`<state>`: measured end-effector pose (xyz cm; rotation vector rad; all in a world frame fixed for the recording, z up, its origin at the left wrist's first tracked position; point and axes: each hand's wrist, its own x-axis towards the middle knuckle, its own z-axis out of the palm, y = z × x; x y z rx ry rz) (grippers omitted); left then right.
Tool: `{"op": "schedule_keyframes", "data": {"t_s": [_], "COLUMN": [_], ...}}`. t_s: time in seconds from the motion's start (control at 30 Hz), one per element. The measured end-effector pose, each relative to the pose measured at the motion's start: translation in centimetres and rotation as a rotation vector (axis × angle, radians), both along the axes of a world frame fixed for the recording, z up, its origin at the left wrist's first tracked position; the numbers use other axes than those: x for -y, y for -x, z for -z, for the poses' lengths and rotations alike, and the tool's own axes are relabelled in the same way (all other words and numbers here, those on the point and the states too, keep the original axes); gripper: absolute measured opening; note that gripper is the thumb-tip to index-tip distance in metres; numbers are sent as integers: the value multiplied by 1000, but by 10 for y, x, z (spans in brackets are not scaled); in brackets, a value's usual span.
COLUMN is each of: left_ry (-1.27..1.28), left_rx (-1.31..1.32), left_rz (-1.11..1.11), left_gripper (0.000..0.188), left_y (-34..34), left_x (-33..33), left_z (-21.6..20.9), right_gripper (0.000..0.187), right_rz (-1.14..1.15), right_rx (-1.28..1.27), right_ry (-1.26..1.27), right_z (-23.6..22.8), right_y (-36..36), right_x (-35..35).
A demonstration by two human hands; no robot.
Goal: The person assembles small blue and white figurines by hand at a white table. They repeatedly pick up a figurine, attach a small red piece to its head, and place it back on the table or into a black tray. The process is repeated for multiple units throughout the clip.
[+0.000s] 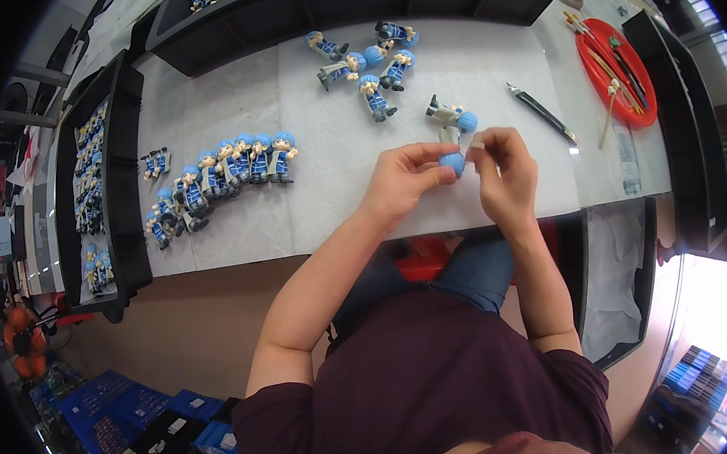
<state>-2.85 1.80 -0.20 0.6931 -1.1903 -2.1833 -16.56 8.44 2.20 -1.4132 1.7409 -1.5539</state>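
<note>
While looking down through the head view, I am pinching the blue-haired figurine (453, 163) above the table (325, 170), left hand (403, 181) closed around its head, right hand (504, 173) nipping its body; it seems light, rigid, smooth, with slender limbs best left alone.

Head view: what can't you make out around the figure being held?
- Blue-haired figure: mostly covered by the left hand and right hand; only its head shows.
- Each hand's grip: fingertips overlap, contact unclear.
- Tools on the red tray: too small.
- Black tray contents: bent, tiny near the rim.
</note>
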Motion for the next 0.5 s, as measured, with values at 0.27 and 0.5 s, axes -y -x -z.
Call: {"op": "schedule_keyframes", "data": {"t_s": [0.27, 0.5], "left_ry": [-15, -12], "left_rx": [-1, 8], "left_rz": [-5, 12], "left_gripper": [28, 28], "left_y": [-1, -2], "left_x": [-3, -1], "left_z": [2, 1], "right_gripper": [12, 14], "right_rz": [-19, -10], "right_rx": [-85, -78], "right_ry": [24, 37], "right_z": [-2, -2], "right_y": [-2, -2], "right_x": [3, 1]}}
